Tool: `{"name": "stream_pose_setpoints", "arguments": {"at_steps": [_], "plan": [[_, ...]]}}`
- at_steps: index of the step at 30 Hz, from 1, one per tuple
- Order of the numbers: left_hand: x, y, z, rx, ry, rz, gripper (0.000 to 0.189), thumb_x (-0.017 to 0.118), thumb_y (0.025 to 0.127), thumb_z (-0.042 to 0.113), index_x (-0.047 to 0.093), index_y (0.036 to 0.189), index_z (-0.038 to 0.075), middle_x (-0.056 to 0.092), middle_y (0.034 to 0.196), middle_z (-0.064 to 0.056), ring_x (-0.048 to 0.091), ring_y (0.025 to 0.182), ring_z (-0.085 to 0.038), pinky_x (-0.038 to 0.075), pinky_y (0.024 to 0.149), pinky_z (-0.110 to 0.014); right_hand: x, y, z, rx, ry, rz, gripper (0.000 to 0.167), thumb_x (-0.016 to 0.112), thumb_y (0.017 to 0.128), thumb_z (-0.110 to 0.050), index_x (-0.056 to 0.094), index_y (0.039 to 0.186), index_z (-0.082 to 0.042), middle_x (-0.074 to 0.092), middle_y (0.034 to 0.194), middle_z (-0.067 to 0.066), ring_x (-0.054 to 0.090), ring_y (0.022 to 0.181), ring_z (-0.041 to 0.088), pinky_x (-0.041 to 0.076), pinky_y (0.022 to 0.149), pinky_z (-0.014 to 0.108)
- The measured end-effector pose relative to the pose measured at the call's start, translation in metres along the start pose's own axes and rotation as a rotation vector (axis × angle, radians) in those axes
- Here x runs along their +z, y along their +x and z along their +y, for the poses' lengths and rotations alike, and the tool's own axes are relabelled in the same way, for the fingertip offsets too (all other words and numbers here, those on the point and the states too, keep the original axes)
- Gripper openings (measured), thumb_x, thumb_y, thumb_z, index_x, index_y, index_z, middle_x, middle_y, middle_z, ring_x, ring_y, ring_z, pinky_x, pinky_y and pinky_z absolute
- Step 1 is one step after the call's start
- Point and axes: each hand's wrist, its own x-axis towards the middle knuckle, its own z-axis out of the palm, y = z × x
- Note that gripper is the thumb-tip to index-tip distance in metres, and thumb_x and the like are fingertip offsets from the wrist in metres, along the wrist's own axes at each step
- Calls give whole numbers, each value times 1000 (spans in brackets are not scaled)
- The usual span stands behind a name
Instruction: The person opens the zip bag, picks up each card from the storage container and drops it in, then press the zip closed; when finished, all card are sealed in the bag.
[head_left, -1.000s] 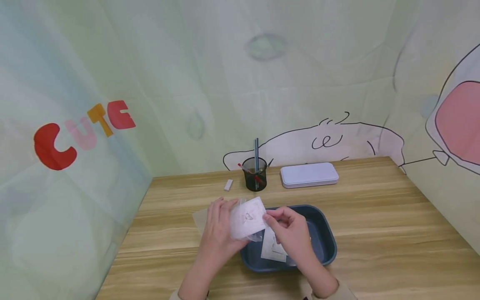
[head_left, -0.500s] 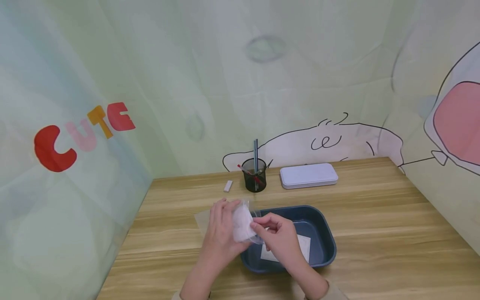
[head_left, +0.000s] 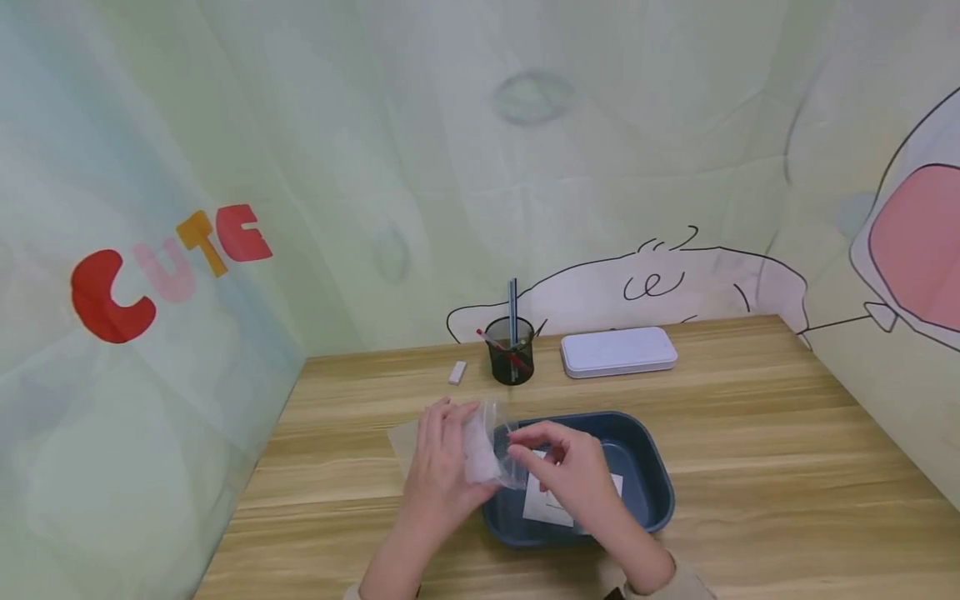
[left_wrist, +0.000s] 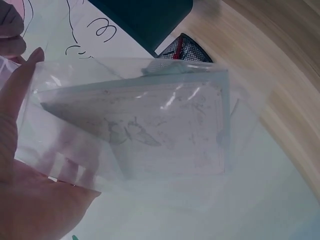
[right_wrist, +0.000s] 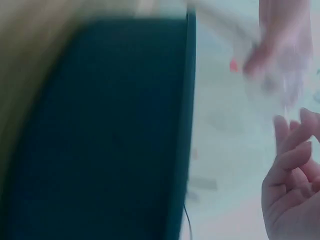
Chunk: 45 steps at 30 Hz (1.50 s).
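My left hand [head_left: 441,467] holds a clear plastic bag [head_left: 492,421] upright over the left end of the blue tray. Thumb and fingers curve round its sides. Inside it are white paper sheets [head_left: 480,454]; the left wrist view shows faint butterfly-like prints on the paper [left_wrist: 135,132] through the plastic. At the bag's mouth is my right hand [head_left: 573,467], thumb and forefinger tips bent toward each other by the lip. Whether they pinch the plastic cannot be made out. More printed paper [head_left: 546,504] lies in the blue tray [head_left: 663,492], partly hidden by the right hand.
Behind the tray stand a black mesh pen cup [head_left: 512,358] with pens and a white pencil case [head_left: 618,352]. A small white eraser [head_left: 457,372] lies left of the cup. A pale flat sheet [head_left: 402,440] is partly under the left hand.
A printed sheet that the right hand was pinching went leftward into the bag. The right fingertips have since drawn back slightly to the right; the left hand has stayed nearly in place.
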Motion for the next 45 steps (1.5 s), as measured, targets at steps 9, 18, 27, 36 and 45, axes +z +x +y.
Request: {"name": "stream_pose_setpoints", "arguments": {"at_steps": [9, 18, 27, 36, 45], "plan": [[-4, -3, -3, -52, -6, -16, 101, 96, 46, 26, 46, 131, 4, 44, 124, -14, 35, 127, -32, 35, 107, -43, -56, 6, 31, 54, -747, -147, 25, 84, 71, -16, 72, 91, -9, 68, 87, 2, 63, 83, 20, 54, 73, 38], [-3, -4, -3, -57, -13, -20, 102, 95, 47, 27, 45, 132, 5, 44, 124, -13, 35, 127, -31, 34, 108, -43, -53, 0, 55, 214, -843, -331, 66, 90, 56, -6, 58, 113, 5, 53, 101, 25, 57, 78, 32, 54, 65, 46], [-3, -4, -4, -60, -11, -17, 102, 96, 45, 25, 45, 131, 4, 44, 122, -13, 36, 127, -31, 35, 107, -43, -50, 0, 61, 201, -869, -342, 70, 90, 54, -4, 52, 111, 13, 50, 95, 28, 55, 72, 33, 53, 62, 47], [-4, -3, -2, -68, -16, -30, 102, 96, 47, 26, 44, 132, 5, 44, 123, -13, 35, 127, -31, 35, 107, -43, -54, -3, 63, 151, -910, -312, 80, 91, 51, -14, 48, 114, 13, 50, 93, 26, 54, 66, 31, 52, 59, 46], [-4, -2, -3, -68, -2, -39, 103, 96, 47, 28, 43, 133, 5, 43, 122, -12, 34, 127, -30, 34, 108, -41, -59, -2, 57, 81, -929, -224, 27, 77, 70, -5, 60, 90, -10, 60, 72, 8, 49, 58, 19, 45, 47, 35]]}}
